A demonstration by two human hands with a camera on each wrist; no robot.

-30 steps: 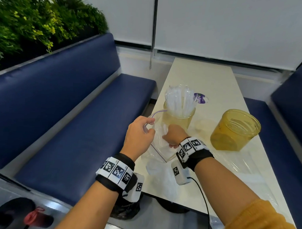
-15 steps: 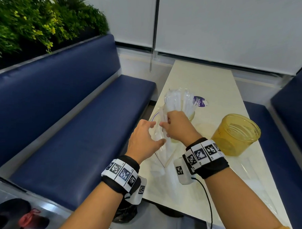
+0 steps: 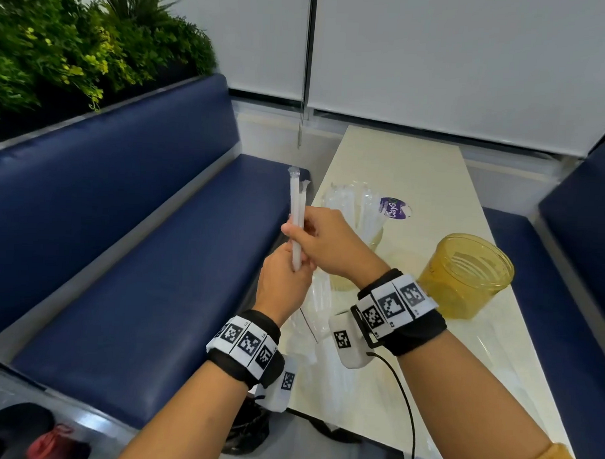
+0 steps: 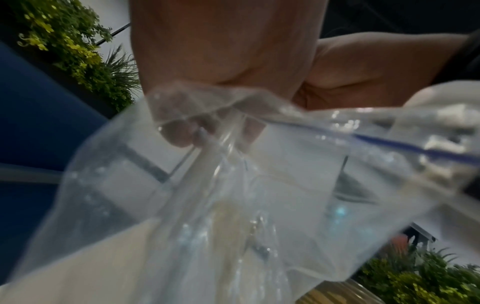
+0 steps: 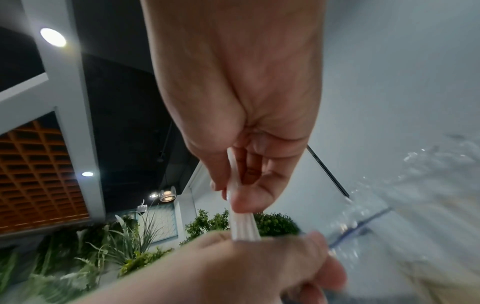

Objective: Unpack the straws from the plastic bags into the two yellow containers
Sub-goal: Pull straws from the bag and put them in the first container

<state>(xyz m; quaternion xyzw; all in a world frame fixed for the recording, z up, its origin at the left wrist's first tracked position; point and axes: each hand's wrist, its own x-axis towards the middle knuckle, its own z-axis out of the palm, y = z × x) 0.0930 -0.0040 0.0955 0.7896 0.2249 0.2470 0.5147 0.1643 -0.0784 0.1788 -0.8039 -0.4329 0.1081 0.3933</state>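
This looks like a café or fast-food dining booth. Two navy padded benches, one on the left (image 3: 130, 223) and one on the right (image 3: 582, 239), face each other across a long, narrow cream surface (image 3: 409, 171). A planter of green foliage (image 3: 77, 46) tops the left bench's backrest. Pale roller blinds (image 3: 454, 56) cover the far window. The right wrist view shows a dark ceiling with round downlights (image 5: 52, 37), a hanging pendant lamp (image 5: 167, 194) and an orange lattice panel (image 5: 33, 174), typical of a restaurant interior.
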